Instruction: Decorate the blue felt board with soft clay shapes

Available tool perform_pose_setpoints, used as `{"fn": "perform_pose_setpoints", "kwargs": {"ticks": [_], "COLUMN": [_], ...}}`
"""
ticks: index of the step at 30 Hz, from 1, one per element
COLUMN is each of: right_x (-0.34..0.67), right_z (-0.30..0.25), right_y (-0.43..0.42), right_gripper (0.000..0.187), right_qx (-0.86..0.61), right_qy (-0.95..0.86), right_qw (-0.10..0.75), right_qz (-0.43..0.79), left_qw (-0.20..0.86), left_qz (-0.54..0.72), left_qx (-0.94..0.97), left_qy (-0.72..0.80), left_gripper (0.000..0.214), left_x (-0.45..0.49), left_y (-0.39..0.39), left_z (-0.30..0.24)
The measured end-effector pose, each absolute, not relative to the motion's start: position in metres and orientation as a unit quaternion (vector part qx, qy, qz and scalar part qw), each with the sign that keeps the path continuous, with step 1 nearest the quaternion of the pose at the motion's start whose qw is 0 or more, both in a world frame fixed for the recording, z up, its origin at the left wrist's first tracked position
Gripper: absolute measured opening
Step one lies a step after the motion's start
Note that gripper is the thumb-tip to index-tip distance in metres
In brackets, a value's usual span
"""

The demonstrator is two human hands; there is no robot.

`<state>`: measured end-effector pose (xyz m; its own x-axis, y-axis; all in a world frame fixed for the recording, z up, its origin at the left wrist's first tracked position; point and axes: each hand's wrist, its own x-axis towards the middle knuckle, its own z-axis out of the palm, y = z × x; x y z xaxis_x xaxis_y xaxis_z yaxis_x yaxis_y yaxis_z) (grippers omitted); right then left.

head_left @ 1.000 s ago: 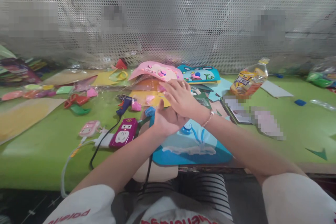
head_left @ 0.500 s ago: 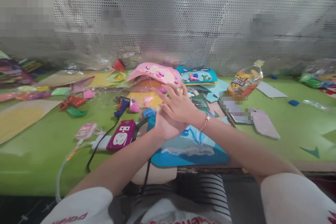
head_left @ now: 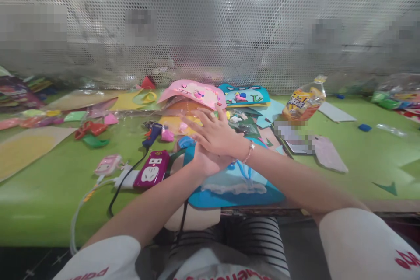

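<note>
My right hand lies palm down across my left hand, fingers stretched and spread, a bead bracelet on its wrist. Only the heel and wrist of my left hand show, and its fingers are hidden under the right. Both hands hover over a blue felt piece with white and pale blue shapes at the table's near edge. Just beyond the fingertips lie a pink felt piece and a teal felt panel.
On the green table, a blue glue gun and a magenta power strip lie left of my hands, with cables and a pink gadget. A plastic bottle lies at right. A perforated metal screen closes the back.
My right hand has slid slightly left and toward me over the left hand, and its fingers have spread wider. The view has shifted a little.
</note>
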<state>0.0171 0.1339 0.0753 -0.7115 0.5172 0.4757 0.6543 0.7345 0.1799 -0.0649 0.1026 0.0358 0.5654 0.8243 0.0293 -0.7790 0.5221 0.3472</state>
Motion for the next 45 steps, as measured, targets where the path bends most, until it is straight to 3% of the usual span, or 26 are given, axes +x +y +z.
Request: {"fn": "perform_pose_setpoints", "kwargs": {"ticks": [8, 17, 45], "right_x": [0.036, 0.031, -0.001], "right_z": [0.087, 0.09, 0.08], "right_y": [0.153, 0.161, 0.154], "right_gripper": [0.051, 0.048, 0.049], "right_qx": [-0.33, -0.341, -0.276], "right_qy": [-0.909, -0.9, -0.911], "right_qw": [0.252, 0.233, 0.25], "right_qz": [-0.043, -0.142, -0.178], "left_qw": [0.858, 0.852, 0.849], "left_qz": [0.483, 0.494, 0.5], "left_qx": [0.163, 0.164, 0.159], "left_qy": [0.069, 0.055, 0.061], "left_gripper": [0.052, 0.057, 0.057], "left_x": [-0.07, -0.071, -0.071], "left_y": [0.109, 0.11, 0.108], "left_z": [0.037, 0.036, 0.039]}}
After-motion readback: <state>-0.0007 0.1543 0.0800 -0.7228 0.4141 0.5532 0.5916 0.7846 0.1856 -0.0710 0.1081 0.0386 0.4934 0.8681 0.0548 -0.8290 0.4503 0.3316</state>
